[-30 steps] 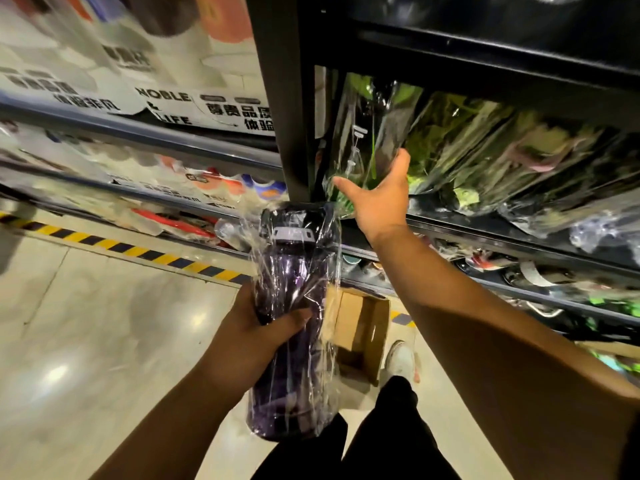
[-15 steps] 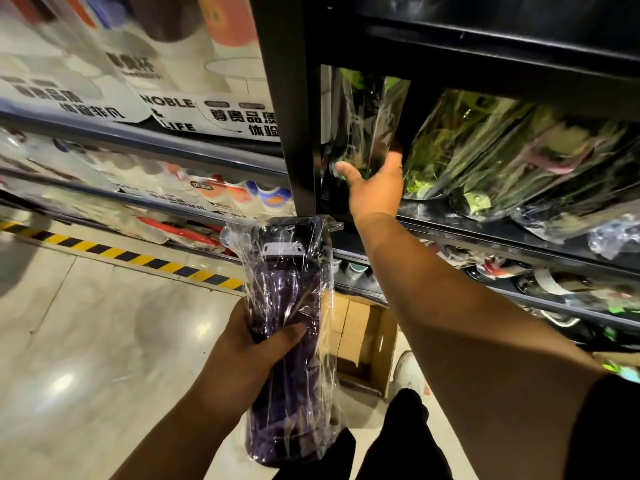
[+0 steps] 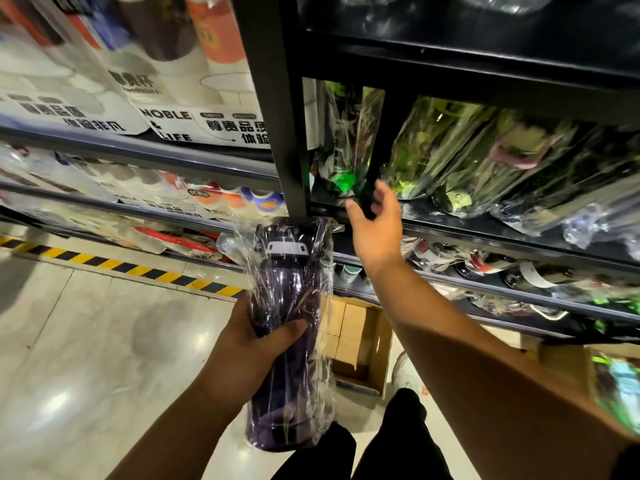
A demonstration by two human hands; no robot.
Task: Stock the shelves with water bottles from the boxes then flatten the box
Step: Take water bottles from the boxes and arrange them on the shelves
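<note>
Shop aisle, black shelf (image 3: 485,237). Grips upright bottle (image 3: 287,289) in left hand (image 3: 249,348), below shelf gap. Right hand (image 3: 375,226) nearer shelf, fingers loosely spread, empty.

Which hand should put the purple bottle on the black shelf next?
Left. The left hand grips the wrapped purple bottle just below the black shelf. The right hand is open at the shelf's front edge, holding nothing, free to steady the wrapped green bottles.
</note>
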